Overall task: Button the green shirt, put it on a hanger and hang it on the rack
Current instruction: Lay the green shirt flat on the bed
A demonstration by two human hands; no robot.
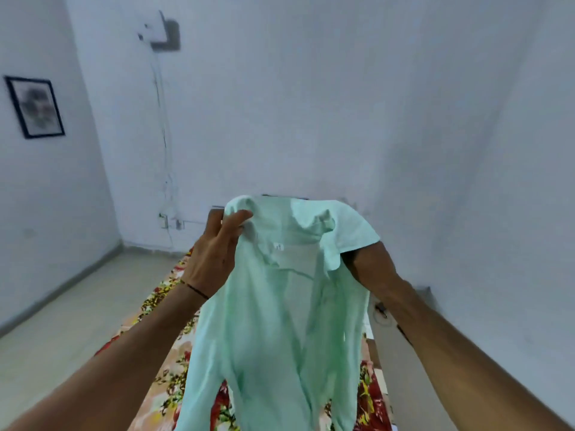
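Shirt (264, 321) hangs open and unbuttoned in the air over the flowered bed (174, 353), our left hand (214, 256) pinching one shoulder and our right hand hidden under the other, so we cannot tell its hold, and it may slide off there.

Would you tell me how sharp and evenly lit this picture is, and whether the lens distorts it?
Head view: soft, even light, no glare; wall box and framed picture blurred; wide-angle lens bows the walls; shirt fairly sharp, its label unreadable.
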